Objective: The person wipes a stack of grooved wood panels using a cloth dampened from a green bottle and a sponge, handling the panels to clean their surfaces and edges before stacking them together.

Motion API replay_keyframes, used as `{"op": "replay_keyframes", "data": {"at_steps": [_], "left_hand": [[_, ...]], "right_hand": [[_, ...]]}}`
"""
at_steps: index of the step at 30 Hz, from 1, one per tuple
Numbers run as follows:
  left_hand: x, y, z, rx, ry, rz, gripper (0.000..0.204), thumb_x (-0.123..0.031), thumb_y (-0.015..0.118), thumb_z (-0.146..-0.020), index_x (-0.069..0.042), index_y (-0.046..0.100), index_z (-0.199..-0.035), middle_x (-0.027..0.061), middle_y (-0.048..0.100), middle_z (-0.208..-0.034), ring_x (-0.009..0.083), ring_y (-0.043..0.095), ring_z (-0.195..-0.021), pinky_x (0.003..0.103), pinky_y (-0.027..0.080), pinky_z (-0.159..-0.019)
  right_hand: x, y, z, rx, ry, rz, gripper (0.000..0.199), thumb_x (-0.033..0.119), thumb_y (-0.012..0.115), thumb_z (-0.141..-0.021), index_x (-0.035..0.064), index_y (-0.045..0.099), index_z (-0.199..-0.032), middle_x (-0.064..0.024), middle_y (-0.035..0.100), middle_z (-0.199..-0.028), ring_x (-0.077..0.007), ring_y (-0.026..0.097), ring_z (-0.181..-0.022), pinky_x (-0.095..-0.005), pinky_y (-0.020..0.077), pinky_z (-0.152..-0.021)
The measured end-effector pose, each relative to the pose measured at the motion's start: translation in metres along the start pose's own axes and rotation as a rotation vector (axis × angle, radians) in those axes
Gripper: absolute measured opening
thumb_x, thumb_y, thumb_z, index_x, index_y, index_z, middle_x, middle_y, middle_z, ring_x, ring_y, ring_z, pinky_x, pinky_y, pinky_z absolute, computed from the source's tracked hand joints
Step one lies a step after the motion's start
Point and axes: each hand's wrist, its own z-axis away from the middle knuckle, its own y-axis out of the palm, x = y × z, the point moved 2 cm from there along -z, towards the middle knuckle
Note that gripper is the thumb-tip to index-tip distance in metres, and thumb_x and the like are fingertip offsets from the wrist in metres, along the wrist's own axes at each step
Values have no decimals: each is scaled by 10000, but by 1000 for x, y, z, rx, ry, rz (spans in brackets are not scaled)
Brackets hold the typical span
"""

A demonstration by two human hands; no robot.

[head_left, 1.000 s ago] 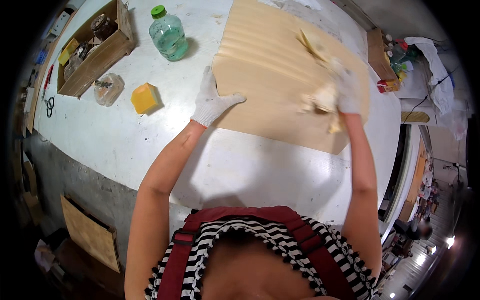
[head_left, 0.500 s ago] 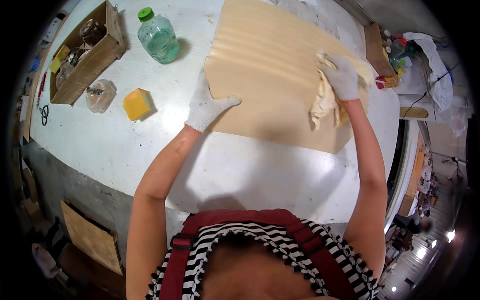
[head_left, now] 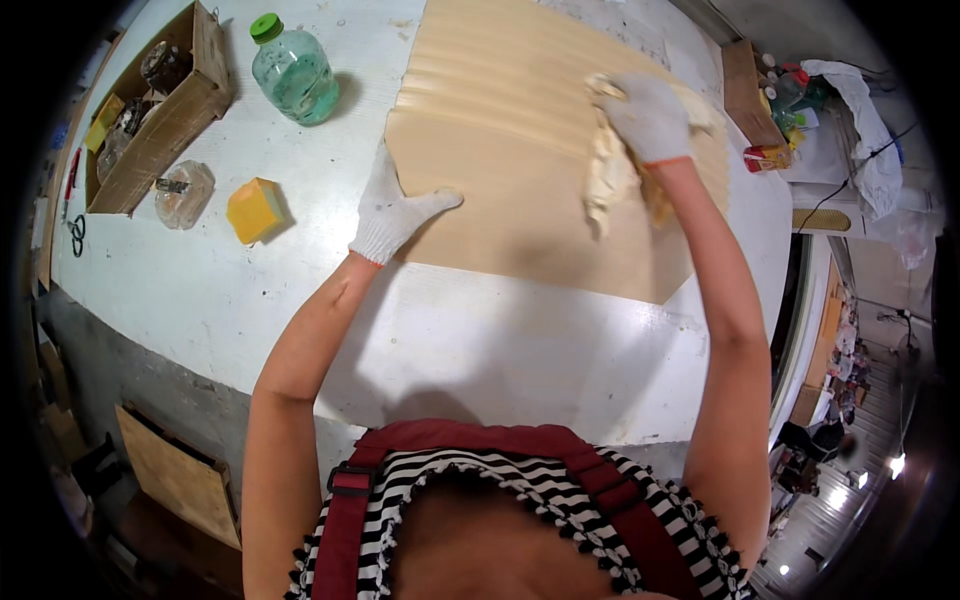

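A large tan sheet [head_left: 500,215], with wavy ridges across its far half, lies on the white table. My left hand [head_left: 395,208], in a white knit glove, presses on the sheet's left edge, thumb stretched out over it and fingers spread apart. In a matching glove, my right hand [head_left: 645,118] grips a crumpled cream cloth [head_left: 610,178] against the sheet's right part. One end of the cloth hangs loose toward me. The right fingertips are partly hidden by the cloth.
Left of the sheet are a yellow sponge [head_left: 255,211], a clear plastic container [head_left: 184,195] and a green-capped bottle [head_left: 295,75] with liquid. Beyond them stands a cardboard box [head_left: 165,140] with jars. Scissors [head_left: 77,236] lie near the left edge. Another box [head_left: 750,95] stands far right.
My right hand has moved the cloth left and a little farther away over the sheet. My left hand stays on the sheet's left edge; the whole view has shifted slightly.
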Motion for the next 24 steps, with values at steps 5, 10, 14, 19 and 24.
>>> {"op": "replay_keyframes", "data": {"at_steps": [5,10,14,19,24], "left_hand": [[7,-3,4,10,-9,-26,879,-241,859,-648,-13,399,-1362,132,566,-1225,236,567,-1125,341,465,-967],[7,-2,7,-1,10,5,864,-248,853,-660,-16,405,-1361,133,554,-1252,242,544,-1161,345,450,-988],[9,-1,3,-12,35,0,855,-227,856,-658,-13,411,-1355,134,546,-1269,235,532,-1183,347,440,-1002],[9,-2,3,22,-12,57,853,-166,857,-657,-5,400,-1359,140,556,-1258,232,552,-1157,338,462,-980],[6,3,6,7,19,101,845,-160,846,-669,-4,390,-1362,137,564,-1255,229,558,-1150,336,469,-969]], "right_hand": [[43,-1,-18,5,-34,-148,387,423,623,-828,91,709,-1007,-176,673,-939,-374,618,-906,-428,486,-772],[-32,-8,24,78,173,-216,319,378,583,-810,107,697,-933,-162,684,-926,-367,634,-894,-467,488,-772],[-6,-4,3,84,67,44,328,386,595,-811,108,701,-948,-164,688,-937,-371,636,-887,-461,493,-762],[64,10,-34,49,-12,-38,361,408,591,-823,123,690,-1021,-161,680,-958,-375,622,-908,-462,488,-799],[-26,20,16,-160,-59,-103,342,367,575,-845,93,695,-1010,-154,676,-979,-353,612,-959,-453,478,-834]]}}
